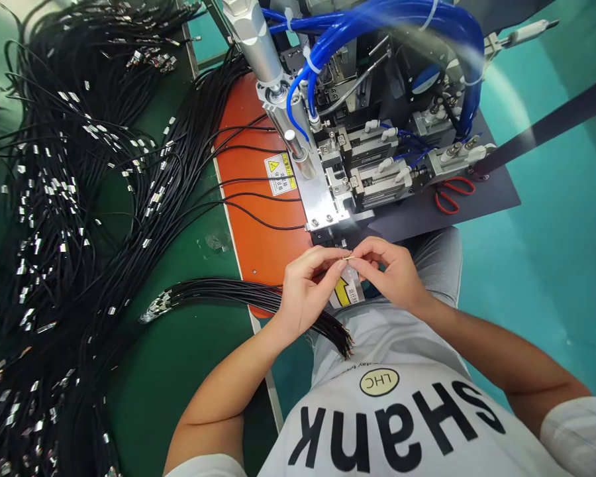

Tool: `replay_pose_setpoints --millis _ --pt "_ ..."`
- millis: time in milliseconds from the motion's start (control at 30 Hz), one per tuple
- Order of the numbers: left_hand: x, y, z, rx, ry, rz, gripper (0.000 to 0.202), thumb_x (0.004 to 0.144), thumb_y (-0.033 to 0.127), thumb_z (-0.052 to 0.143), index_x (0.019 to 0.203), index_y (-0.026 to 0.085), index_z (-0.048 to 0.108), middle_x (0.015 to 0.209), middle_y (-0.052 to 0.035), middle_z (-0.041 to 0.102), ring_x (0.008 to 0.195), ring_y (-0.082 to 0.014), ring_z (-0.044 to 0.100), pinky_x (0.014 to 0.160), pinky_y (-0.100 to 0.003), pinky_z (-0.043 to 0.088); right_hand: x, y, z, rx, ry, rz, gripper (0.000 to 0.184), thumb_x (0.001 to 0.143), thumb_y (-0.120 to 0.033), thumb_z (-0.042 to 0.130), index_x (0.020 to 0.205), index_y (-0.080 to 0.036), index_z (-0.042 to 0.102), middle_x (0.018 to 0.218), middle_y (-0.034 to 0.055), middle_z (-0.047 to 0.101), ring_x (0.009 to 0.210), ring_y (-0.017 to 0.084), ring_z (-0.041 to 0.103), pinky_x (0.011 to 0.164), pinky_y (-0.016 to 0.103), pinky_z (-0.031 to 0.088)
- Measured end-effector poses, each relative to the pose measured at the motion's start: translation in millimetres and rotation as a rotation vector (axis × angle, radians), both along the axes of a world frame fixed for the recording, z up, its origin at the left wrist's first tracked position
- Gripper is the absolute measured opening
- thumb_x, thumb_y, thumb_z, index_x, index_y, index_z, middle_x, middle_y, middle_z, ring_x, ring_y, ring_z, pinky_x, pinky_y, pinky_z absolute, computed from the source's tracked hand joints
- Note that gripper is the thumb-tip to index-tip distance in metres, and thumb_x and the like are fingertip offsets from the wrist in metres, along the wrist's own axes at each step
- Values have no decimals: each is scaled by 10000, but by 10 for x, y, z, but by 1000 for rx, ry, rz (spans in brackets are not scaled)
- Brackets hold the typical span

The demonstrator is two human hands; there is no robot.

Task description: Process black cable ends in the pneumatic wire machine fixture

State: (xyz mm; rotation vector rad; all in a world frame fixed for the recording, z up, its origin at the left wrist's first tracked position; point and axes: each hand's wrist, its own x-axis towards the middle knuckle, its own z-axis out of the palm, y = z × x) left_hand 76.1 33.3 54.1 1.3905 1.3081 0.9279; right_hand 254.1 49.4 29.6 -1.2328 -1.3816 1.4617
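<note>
My left hand [305,285] and my right hand [390,271] meet fingertip to fingertip at the machine's front edge, both closed in a pinch. Between them show thin pale wire ends [348,258], too small to make out fully. Beneath my left wrist passes a bundle of black cables [228,289], its stripped ends [346,348] over my lap and its metal connectors [159,305] on the green table. Just beyond my fingers stands the machine's metal plate [322,202]. A label with a yellow arrow [346,291] lies below my hands, partly covered by them.
A big heap of black cables with silver connectors [54,199] spreads over the green table [179,397]. Several cables cross the orange board [258,245] to the machine. Blue air hoses [377,16] arch above its cylinders. Red-handled scissors [454,194] lie at right on the dark base.
</note>
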Motion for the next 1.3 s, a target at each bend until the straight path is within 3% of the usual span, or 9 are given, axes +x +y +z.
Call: replay_pose_setpoints --millis 167,300,733,933,1167,1300 --pt "-40 104 45 -219 -196 10 162 840 316 740 896 164 732 927 -63 685 587 -101 629 455 -217 515 -14 -43 -14 -211 118 18 198 841 -372 735 837 -186 667 740 -7 628 600 116 585 547 255 496" --pt "-65 143 50 -338 -276 24 157 804 293 779 868 164 718 869 -42 682 581 -90 608 451 -199 508 -33 -44 14 -241 135 30 182 836 -351 740 843 -183 670 736 -12 634 589 109 584 547 246 495" --pt "-42 12 -5 -367 -389 180 112 793 274 775 823 179 723 770 -1 602 482 -42 460 359 -178 372 -120 -47 84 114 -93 19 111 896 -207 642 787 -191 658 782 -3 631 710 115 575 648 262 455" --pt "-46 -28 -4 -412 -290 166 177 827 346 739 827 178 684 587 42 521 429 -45 417 366 -175 339 -20 -18 150 22 -101 48 80 877 -286 691 891 -211 713 840 3 680 701 116 593 630 265 445" --pt "12 0 98 -388 -250 123 175 810 297 745 792 154 644 567 56 505 457 -41 442 429 -172 354 -62 -15 167 27 -90 14 58 864 -227 682 816 -195 682 786 -4 656 688 111 577 645 263 460" --pt "21 5 108 -387 -245 118 186 824 307 733 791 150 639 572 55 504 470 -41 438 450 -176 361 -71 -41 124 -155 38 13 126 871 -307 688 861 -183 671 774 3 656 660 117 585 616 268 482"
